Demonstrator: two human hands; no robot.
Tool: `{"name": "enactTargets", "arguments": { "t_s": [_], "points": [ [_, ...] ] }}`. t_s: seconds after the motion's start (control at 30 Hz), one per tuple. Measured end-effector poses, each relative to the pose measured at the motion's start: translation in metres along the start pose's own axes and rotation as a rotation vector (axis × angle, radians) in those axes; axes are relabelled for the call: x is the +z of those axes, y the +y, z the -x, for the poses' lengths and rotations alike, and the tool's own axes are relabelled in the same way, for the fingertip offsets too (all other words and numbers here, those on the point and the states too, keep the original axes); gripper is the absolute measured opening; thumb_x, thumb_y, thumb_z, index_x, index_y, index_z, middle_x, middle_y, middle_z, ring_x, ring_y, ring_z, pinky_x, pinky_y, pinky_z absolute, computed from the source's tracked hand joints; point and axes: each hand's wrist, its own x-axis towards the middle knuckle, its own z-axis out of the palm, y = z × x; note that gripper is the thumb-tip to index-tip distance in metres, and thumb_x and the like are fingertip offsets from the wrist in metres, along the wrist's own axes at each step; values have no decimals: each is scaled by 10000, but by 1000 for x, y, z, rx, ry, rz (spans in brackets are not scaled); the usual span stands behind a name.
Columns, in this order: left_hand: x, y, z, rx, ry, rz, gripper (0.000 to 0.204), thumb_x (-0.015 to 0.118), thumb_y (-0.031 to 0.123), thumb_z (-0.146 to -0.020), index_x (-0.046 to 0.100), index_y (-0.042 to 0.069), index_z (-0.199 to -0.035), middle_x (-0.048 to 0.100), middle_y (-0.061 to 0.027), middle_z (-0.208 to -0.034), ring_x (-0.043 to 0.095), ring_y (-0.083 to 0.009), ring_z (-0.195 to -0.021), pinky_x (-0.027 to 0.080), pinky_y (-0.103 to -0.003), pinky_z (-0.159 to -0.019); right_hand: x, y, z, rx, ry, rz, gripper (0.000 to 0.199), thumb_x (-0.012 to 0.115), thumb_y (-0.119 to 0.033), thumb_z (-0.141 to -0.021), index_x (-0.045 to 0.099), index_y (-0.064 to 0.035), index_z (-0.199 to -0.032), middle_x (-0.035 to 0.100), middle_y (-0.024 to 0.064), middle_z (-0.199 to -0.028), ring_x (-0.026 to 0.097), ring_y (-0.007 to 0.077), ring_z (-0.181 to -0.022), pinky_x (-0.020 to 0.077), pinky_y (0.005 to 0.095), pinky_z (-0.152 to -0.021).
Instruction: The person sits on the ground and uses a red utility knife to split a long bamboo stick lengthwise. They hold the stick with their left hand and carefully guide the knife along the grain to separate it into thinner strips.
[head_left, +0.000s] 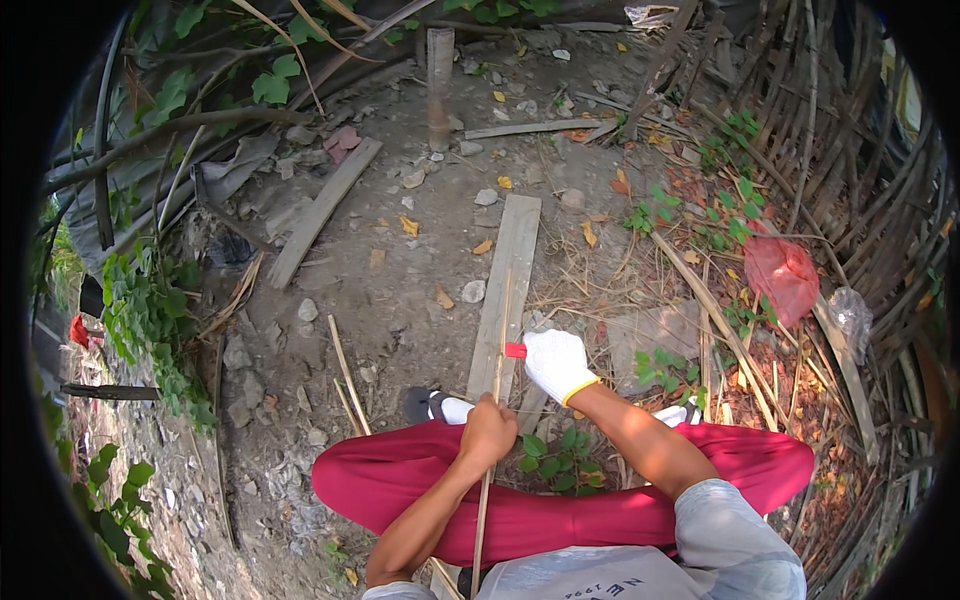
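Observation:
My bare left hand (488, 430) is closed around a long, thin wooden strip (482, 525), which looks like split bamboo. From beside my lap the strip runs up through the fist, its far end lying over a flat grey plank (518, 225) on the ground. My right hand (556, 362), in a white knit glove with a yellow cuff, is closed just beyond the left. Out of its thumb side sticks a short red piece (515, 350) of a tool, touching or nearly touching the strip. The glove hides the rest, so its kind cannot be made out.
Loose sticks (348, 375) lie left of my knee. Another board (325, 215) rests at far left, and a short post (440, 90) stands upright ahead. A red plastic bag (778, 272) lies at right before a woven stick fence (850, 150). Stones and leaves dot the dirt.

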Motion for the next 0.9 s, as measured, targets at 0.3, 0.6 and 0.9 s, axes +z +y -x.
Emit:
{"name": "enactTargets", "arguments": {
  "t_s": [0.3,0.6,0.9],
  "points": [
    [5,-7,-6,-17,-65,87,325,580,131,-869,596,-150,-1032,670,-362,-882,691,-489,-921,541,-492,-810,-12,46,-69,95,151,120,229,582,-183,-902,775,-58,-896,749,198,-872,748,349,-845,593,453,-729],
    [-10,-34,18,-77,-183,140,243,582,149,-881,608,-90,-905,624,-221,-704,648,-313,-684,501,-441,-670,6,142,-92,409,-10,119,209,615,-160,-898,777,-40,-956,747,225,-983,748,347,-942,601,433,-786],
    [-5,-13,-18,-237,-238,550,184,558,63,-920,553,21,-741,465,13,-584,415,-87,-442,289,-316,-381,-31,47,27,80,78,-215,221,642,-254,-842,725,-70,-931,721,217,-940,692,419,-923,556,514,-833]
  ]
}}
